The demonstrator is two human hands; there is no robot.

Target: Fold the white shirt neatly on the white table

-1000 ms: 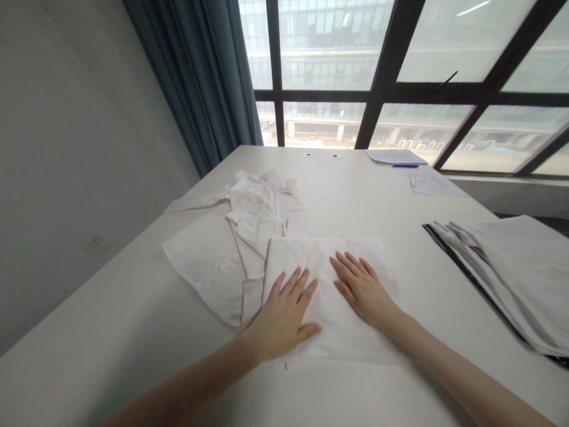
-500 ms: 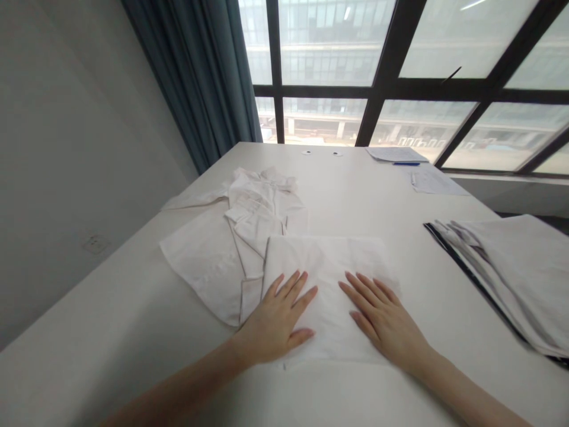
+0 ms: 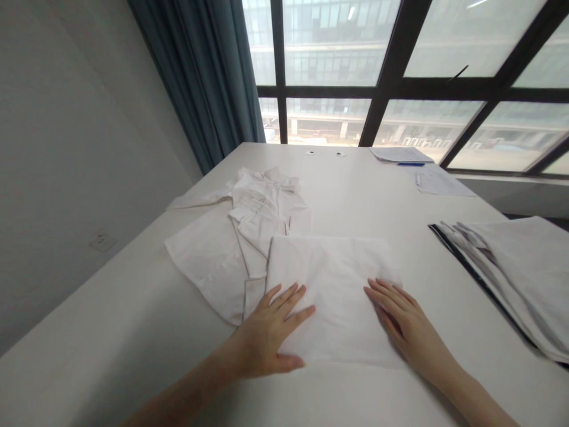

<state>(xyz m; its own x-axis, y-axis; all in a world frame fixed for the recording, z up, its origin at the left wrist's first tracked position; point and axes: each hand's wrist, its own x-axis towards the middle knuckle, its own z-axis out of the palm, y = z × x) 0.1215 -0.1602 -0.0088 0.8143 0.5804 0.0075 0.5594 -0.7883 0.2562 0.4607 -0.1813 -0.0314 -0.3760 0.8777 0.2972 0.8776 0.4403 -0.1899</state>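
Note:
A folded white cloth (image 3: 338, 296) lies flat on the white table in front of me. My left hand (image 3: 271, 335) rests on its left near part, palm down with the fingers spread. On its right edge lies my right hand (image 3: 404, 326), fingers stretched out and close together, the thumb partly tucked beneath. A crumpled white shirt (image 3: 208, 255) with a sleeve trailing left lies beside the cloth, and the cloth overlaps part of it.
Stacked white fabric on a black-edged piece (image 3: 511, 261) covers the table's right side. Papers (image 3: 444, 181) and a blue pen (image 3: 411, 164) lie at the far right. A wall stands left, a blue curtain (image 3: 208, 77) and windows behind the table (image 3: 338, 190).
My right hand has slid right to the cloth's edge, its fingers drawing together. My left hand has shifted slightly toward me. The cloth and shirt look unchanged.

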